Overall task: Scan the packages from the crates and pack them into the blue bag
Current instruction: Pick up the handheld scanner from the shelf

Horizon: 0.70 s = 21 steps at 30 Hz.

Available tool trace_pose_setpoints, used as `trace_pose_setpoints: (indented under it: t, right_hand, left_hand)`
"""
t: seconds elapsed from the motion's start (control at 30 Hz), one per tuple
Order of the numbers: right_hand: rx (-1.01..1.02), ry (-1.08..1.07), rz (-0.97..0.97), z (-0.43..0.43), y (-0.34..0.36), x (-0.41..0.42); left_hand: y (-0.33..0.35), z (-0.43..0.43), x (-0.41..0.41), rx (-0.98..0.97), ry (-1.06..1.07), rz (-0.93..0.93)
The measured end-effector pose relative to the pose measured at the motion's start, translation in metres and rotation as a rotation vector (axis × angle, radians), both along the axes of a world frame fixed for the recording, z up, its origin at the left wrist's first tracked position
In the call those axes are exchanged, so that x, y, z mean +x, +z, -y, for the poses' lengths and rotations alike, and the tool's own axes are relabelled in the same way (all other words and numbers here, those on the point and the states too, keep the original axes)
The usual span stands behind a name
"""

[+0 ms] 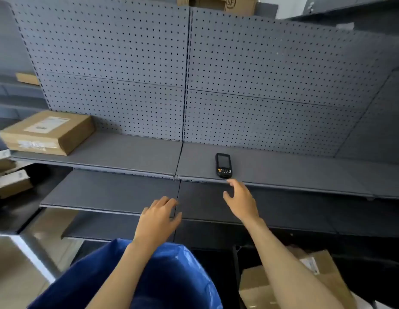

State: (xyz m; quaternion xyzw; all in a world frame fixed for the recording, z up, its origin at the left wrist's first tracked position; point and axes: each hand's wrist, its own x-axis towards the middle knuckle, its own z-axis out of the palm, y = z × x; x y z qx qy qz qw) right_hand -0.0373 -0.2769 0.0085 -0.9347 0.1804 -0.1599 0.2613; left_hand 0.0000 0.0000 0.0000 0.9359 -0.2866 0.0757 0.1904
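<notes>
Left hand [159,216] and right hand [241,200] open, holding nothing.
The right one reaches just beside the scanner [223,165] at the shelf's [127,150] front edge. The blue bag [171,275] lies under the left forearm. Packages [258,284] are half hidden by the right arm, the box [49,132] label is blurred, and a cut-off carton [238,4] reads "SF".

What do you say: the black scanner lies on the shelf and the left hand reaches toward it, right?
No: the head view shows the right hand reaching toward the scanner on the shelf; the left hand is lower, empty.
</notes>
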Motion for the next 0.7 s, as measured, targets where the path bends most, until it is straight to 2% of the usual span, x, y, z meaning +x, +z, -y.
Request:
trace_pose_setpoints:
  t: [0.1,0.37,0.53,0.7]
  right_hand:
    - [0.040,-0.049,0.086,0.024,-0.016,0.046]
    - [0.174,-0.199,0.090,0.054,-0.057,0.153]
    - [0.077,-0.343,0.091,0.053,-0.064,0.179]
    - [0.198,-0.368,0.154,0.057,-0.064,0.185]
  left_hand:
    - [-0.013,0.024,0.017,-0.110,0.047,0.001]
    - [-0.037,0.045,0.042,-0.138,0.140,-0.018]
    - [-0.043,0.042,0.050,-0.139,0.145,-0.060]
    - [-0.046,0.038,0.051,-0.113,0.105,-0.096]
